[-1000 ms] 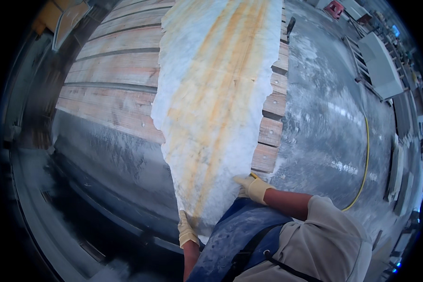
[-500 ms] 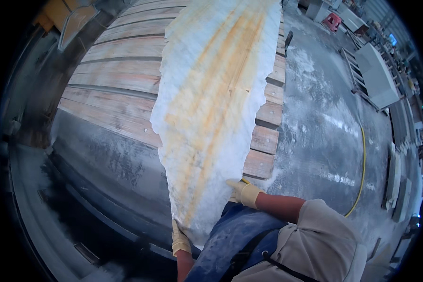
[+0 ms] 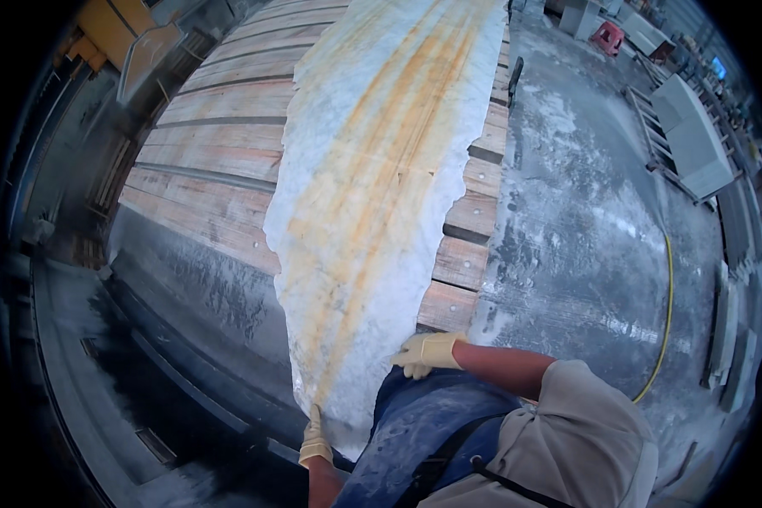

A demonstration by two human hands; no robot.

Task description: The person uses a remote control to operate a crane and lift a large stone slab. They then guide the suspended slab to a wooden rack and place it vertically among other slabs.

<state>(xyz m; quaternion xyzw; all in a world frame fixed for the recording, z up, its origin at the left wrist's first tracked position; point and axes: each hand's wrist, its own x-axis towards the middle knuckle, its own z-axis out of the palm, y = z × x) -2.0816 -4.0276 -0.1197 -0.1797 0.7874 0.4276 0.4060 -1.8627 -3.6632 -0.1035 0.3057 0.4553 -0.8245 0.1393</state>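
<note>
Dusty concrete floor, timber planks, yellow hose

Your white marble slab streaked with orange-brown veins, long, ragged-edged, lying flat along the wooden plank bed, its near end overhanging toward you

One head-worn fisheye view; looks steeply down from above the person's chest, close over the stone slab; edges bend outward

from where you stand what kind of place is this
Probably a stone yard or slab workshop. A big rough-edged white slab with orange veins lies on a bed of wooden planks, both gloved hands, left hand and right hand, on its near end. More cut slabs stand on the dusty concrete floor.
</note>
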